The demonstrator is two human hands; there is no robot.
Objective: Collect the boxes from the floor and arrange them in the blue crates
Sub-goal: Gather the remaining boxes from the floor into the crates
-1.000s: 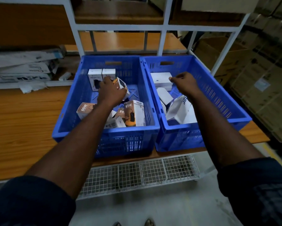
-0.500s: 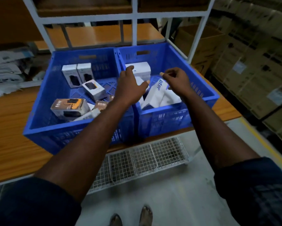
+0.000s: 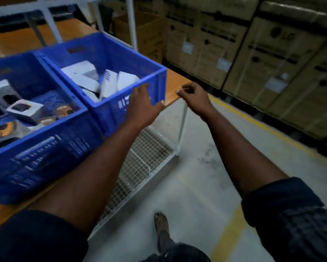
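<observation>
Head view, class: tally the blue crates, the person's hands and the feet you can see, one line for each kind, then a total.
Blue crates: 2 (left crate, right crate)
Hands: 2 (left hand, right hand)
Feet: 1 (foot)
Total: 5

The left crate (image 3: 36, 148) runs off the frame at 9 o'clock. Blur smears the boxes (image 3: 24, 110) inside, so their print is unreadable. The left hand (image 3: 142, 106) hides part of the right crate (image 3: 109, 53) front wall. At 3 o'clock, the right hand (image 3: 194, 97) perhaps pinches something.
</observation>
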